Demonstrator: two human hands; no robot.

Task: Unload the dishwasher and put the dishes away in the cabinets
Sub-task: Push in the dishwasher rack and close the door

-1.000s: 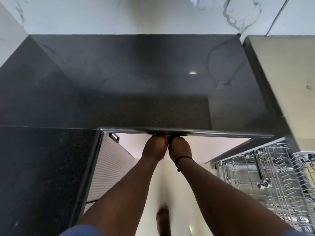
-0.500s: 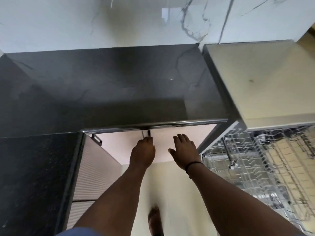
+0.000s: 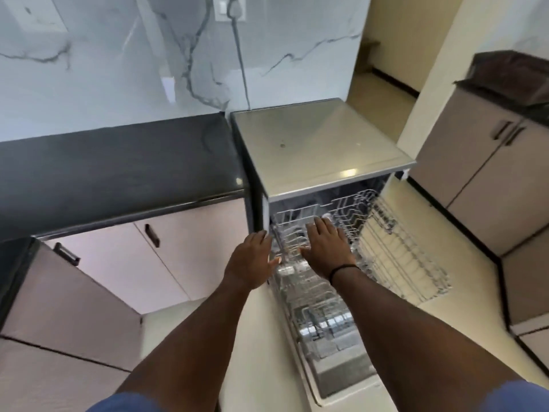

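Both our hands, left hand [image 3: 252, 263] and right hand [image 3: 323, 248], reach empty with fingers spread over the white wire dishwasher rack [image 3: 386, 242]. Just below them, it looks bare. Next we'd likely push it in.

Both forearms are bare from wrist to above the elbow. A thin black band [image 3: 341, 270] circles the right wrist, just behind the right hand [image 3: 322, 248]. The left hand [image 3: 251, 263] and its wrist carry no band or ring that can be made out. Blue short sleeves show at the frame's bottom edge: one [image 3: 124, 404] at about 7 o'clock on the left arm, the other [image 3: 517, 395] at about 5 o'clock on the right arm. The cloth looks plain, without visible print.
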